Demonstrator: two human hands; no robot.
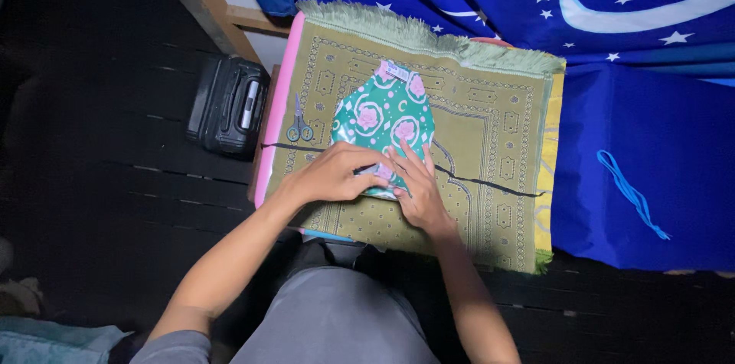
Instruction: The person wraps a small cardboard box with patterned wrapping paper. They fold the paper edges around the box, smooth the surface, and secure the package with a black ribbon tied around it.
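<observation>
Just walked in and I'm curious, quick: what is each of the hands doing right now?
Left hand: palm down, pressing on the near end of the green patterned wrapped parcel; not gripping.
Right hand: open, fingers flat on the same parcel's near edge.

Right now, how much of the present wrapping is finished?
The green patterned wrapping paper with pink flowers already covers the far end of the parcel, where a small tag shows. In hand: the left hand and right hand press the near end's folds flat. That end looks unsealed. The small scissors and thin black ribbon lie unused on the olive fringed mat, so tying seems left.
</observation>
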